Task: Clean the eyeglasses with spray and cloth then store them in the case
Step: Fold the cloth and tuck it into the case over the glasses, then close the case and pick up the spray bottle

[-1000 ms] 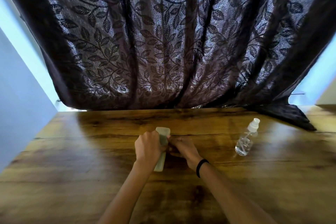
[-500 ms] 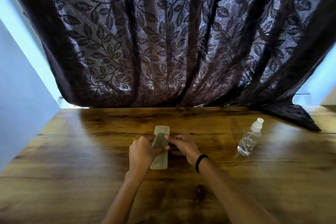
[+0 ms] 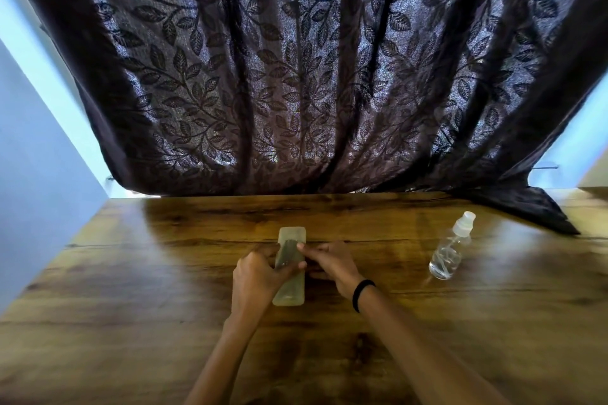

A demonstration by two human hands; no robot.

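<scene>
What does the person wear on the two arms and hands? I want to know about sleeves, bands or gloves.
Both forearms are bare, with no sleeves in view and no gloves. The right hand has a thin black band around its wrist. The left hand and its wrist show nothing worn.

One case, one spray bottle (two hands)

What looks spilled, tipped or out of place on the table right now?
Nothing stands out. The spray bottle stands capped, no puddle near it. The case lies flat on the table between the left hand and right hand.
</scene>
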